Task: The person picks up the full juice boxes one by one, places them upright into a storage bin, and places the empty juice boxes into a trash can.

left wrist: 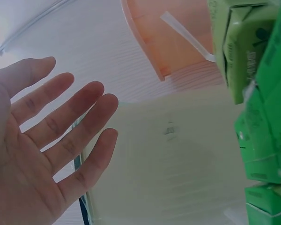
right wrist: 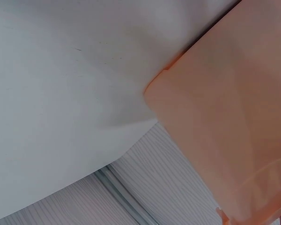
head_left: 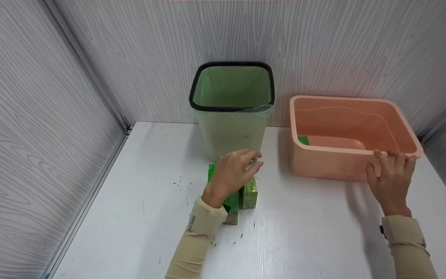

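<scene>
With the right grip [head_left: 392, 180] holding the pink tub [head_left: 331, 164], lower the wide, empty left grip [head_left: 230, 170] squarely onto the green boxes [head_left: 250, 197] left of the tub.

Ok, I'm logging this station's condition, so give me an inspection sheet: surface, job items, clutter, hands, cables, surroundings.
Surface: white table, marked with dark specks.
Job items: green boxes in front of the bin; tub to their right, a green piece showing inside.
Clutter: nothing seen beyond the specks.
Hands: left hand by the boxes, holding nothing; right hand grips the tub's front rim.
Cables: nothing seen.
Surroundings: wood-grain walls.
</scene>
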Demonstrator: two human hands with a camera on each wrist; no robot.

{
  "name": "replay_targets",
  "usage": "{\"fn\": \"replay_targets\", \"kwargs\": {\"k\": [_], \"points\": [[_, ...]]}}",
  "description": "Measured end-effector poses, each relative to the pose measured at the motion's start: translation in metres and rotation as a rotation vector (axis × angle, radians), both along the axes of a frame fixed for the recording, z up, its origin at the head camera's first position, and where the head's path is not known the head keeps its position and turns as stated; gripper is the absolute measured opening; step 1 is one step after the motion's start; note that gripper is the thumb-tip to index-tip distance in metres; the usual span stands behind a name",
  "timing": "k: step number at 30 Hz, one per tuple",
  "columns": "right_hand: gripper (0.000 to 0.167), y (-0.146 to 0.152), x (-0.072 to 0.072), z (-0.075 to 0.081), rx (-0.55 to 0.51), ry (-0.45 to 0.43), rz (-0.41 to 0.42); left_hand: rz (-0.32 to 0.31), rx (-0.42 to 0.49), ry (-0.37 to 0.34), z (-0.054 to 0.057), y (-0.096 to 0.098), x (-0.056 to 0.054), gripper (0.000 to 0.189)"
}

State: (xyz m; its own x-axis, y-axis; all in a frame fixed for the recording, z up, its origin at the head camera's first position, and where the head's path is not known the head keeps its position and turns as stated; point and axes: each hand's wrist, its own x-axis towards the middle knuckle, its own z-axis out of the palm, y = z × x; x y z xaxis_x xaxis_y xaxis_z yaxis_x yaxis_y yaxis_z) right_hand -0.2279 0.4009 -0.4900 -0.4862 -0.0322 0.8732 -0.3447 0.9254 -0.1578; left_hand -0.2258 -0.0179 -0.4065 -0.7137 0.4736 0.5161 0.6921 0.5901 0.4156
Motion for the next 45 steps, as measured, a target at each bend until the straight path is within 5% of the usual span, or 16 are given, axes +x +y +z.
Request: {"fn": "replay_targets", "kwargs": {"k": [26, 45], "points": [[0.03, 0.001, -0.003, 0.004, 0.002, 0.018, -0.006, 0.027, -0.083, 0.02, -0.028, -0.028, 0.015, 0.015], [0.03, 0.0, 0.0, 0.0, -0.014, -0.01, -0.006, 0.019, -0.13, 0.105, -0.046, -0.041, 0.028, 0.016]]}}
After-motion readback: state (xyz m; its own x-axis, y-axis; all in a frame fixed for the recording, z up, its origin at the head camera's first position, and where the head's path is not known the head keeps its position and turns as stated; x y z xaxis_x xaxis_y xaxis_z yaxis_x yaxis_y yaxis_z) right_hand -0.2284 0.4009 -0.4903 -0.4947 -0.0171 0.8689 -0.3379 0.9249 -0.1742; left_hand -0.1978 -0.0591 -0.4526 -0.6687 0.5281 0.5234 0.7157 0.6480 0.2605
